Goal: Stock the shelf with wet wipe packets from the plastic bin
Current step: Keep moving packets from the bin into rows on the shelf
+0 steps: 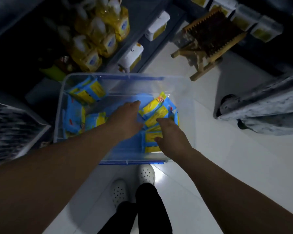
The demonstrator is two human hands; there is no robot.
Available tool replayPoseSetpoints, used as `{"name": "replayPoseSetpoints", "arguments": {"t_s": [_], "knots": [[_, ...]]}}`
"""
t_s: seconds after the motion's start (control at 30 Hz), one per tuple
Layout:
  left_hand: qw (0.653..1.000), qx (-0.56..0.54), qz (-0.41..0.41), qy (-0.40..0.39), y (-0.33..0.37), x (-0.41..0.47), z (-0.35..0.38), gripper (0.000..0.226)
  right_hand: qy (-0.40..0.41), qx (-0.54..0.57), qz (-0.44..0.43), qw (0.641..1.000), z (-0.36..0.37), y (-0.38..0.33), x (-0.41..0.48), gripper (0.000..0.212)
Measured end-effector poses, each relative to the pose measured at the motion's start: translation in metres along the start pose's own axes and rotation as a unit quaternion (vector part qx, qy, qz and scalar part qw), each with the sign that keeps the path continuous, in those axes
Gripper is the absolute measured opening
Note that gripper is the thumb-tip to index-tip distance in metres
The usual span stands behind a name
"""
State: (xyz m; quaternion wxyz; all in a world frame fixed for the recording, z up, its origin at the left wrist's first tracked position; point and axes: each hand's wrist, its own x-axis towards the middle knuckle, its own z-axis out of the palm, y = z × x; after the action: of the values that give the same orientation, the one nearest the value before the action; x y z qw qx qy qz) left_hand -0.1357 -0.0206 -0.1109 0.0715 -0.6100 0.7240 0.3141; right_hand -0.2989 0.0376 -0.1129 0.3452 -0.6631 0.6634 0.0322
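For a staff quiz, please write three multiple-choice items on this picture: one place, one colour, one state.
1. The plastic bin stands: A) on the floor B) on a shelf C) on a stool
2. The wet wipe packets are: A) red and white B) blue and yellow C) green and black
3. The left hand and right hand are: A) both reaching into the bin B) both on a shelf C) holding a bottle

Answers: 1 A, white floor shows right beside it. 2 B, their wrappers show these colours. 3 A, both are over packets inside it.
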Motion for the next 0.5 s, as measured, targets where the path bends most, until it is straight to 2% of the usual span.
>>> {"name": "replayPoseSetpoints", "arguments": {"t_s": [0.07, 0.2, 0.4, 0.5], "knots": [[0.999, -0.013, -0.008, -0.036, -0.009, 0.007, 0.023, 0.060, -0.015, -0.023, -0.009, 1.000, 0.012, 0.008, 0.007, 0.058], [0.995, -0.039, -0.014, -0.096, -0.018, 0.019, 0.061, 0.036, -0.046, -0.078, -0.019, 0.996, 0.030, 0.023, 0.021, 0.059], [0.990, -0.075, -0.023, -0.120, -0.021, 0.036, 0.083, 0.038, -0.029, -0.148, -0.038, 0.988, 0.044, 0.030, 0.034, 0.048], [0.989, -0.098, -0.044, -0.103, -0.024, 0.040, 0.089, 0.027, -0.019, -0.173, -0.043, 0.984, 0.046, 0.032, 0.037, 0.040]]}}
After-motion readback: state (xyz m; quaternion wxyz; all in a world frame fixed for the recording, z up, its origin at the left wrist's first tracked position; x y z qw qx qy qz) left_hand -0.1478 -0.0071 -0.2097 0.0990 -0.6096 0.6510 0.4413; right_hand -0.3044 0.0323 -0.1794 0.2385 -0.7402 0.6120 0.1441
